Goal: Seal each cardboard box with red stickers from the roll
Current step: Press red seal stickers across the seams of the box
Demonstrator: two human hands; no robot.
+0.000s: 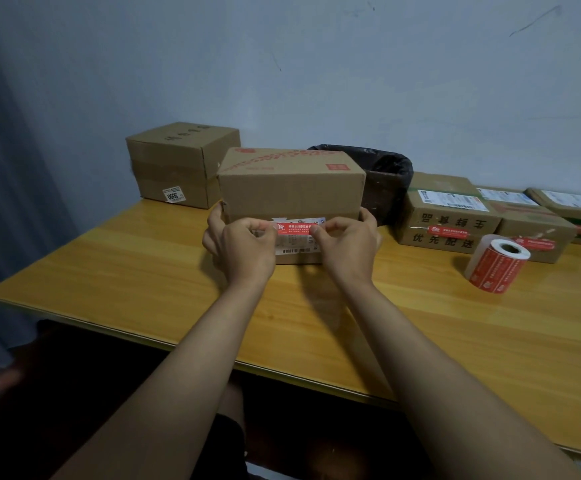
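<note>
While both hands work at the near face of the middle box [291, 188], each grip is closed on an end of a red sticker [296, 227]: the left hand [244, 244] pinches its left end between thumb and curled fingers, and the right hand [346, 242] pinches the right end the same way. The sticker lies flat across the box's front, over a white shipping label [297, 242] with a barcode below it. Fingers of both hands wrap round the box's lower corners, so the box is steadied from either side. It stands on the desk [143, 265], long side toward the person, red print on its top.

Behind it to the left, near the wall [317, 64], stands a taller box [178, 164] with a small white tag low on its front. Just behind the middle box to the right sits a bin [382, 174] lined with a black bag. Further right, a row of three boxes runs along the desk: the first box [445, 216] carries black characters and a red sticker across its front seam, the second box [535, 230] also shows a red sticker on its near face, and the third box [573, 209] at the frame's edge has one too, partly cut off. All three have white labels on top.

In front of the first two, well apart from the hands, the roll [497, 265] of red stickers lies tilted on the desk, its white core facing up and away.
</note>
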